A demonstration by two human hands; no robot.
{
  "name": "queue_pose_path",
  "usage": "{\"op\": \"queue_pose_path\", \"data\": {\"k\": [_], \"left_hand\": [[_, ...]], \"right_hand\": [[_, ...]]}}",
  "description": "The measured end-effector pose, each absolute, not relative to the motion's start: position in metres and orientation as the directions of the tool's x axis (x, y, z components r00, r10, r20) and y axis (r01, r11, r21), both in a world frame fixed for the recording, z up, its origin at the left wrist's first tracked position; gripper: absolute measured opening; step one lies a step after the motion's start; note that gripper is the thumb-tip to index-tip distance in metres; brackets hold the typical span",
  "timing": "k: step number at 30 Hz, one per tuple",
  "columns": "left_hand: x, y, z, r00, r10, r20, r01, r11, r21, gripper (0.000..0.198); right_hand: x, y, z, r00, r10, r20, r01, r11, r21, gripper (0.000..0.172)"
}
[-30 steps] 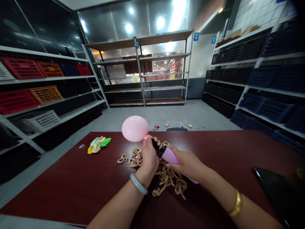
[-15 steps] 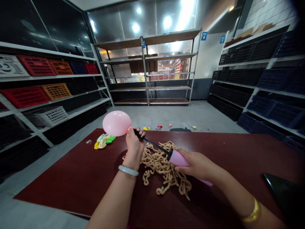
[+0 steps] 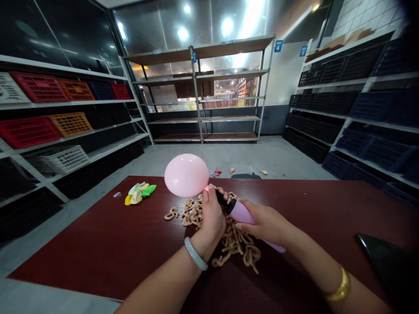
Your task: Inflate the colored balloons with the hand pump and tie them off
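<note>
A partly filled pink balloon (image 3: pixel 186 175) points up and left from my left hand (image 3: pixel 213 213). That hand is closed around the balloon's neck and the black nozzle end of a hand pump. My right hand (image 3: pixel 266 221) wraps the pink barrel of the balloon pump (image 3: pixel 242 213). The pump's black rod is hidden, with the barrel's black collar close against my left hand. Beneath both hands lies a heap of tan, twisted, rope-like pieces (image 3: pixel 235 244); I cannot tell what they are made of.
Limp balloons (image 3: pixel 139 194) in yellow, cream and green lie on the dark red table (image 3: pixel 81 244). A flat black object (image 3: pixel 376 257) rests at its right side. More small balloons (image 3: pixel 263 172) are on the floor beyond. Shelves with crates (image 3: pixel 41 87) line the sides.
My left hand, with the balloon, has moved right toward my right hand, and the rod has slid into the barrel. The balloon looks somewhat larger. The view has shifted slightly.
</note>
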State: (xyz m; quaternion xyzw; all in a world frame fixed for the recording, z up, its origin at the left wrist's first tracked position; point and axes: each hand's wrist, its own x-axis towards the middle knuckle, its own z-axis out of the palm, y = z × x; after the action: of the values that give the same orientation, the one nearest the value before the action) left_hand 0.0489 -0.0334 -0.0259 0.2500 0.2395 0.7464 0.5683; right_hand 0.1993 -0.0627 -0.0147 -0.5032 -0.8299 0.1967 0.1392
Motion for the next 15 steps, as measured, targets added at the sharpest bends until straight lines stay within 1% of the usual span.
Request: {"op": "queue_pose_path", "data": {"k": [4,7,10,15], "left_hand": [[0.043,-0.031,-0.024,-0.203,0.973,0.109,-0.732,-0.225,0.643,0.027],[0.034,-0.024,-0.020,-0.204,0.968,0.149,-0.723,-0.251,0.644,0.025],[0.012,-0.009,-0.013,-0.257,0.951,0.173,-0.718,-0.308,0.624,0.024],[-0.040,0.017,-0.002,-0.391,0.904,0.175,-0.699,-0.415,0.582,0.021]], "right_hand": [[0.194,-0.065,-0.015,-0.438,0.898,0.031,0.780,0.397,-0.485,0.068],[0.192,-0.066,-0.015,-0.427,0.904,0.033,0.777,0.385,-0.497,0.068],[0.192,-0.066,-0.014,-0.439,0.898,0.025,0.766,0.390,-0.511,0.066],[0.198,-0.065,-0.013,-0.469,0.882,-0.036,0.760,0.383,-0.525,0.063]]}}
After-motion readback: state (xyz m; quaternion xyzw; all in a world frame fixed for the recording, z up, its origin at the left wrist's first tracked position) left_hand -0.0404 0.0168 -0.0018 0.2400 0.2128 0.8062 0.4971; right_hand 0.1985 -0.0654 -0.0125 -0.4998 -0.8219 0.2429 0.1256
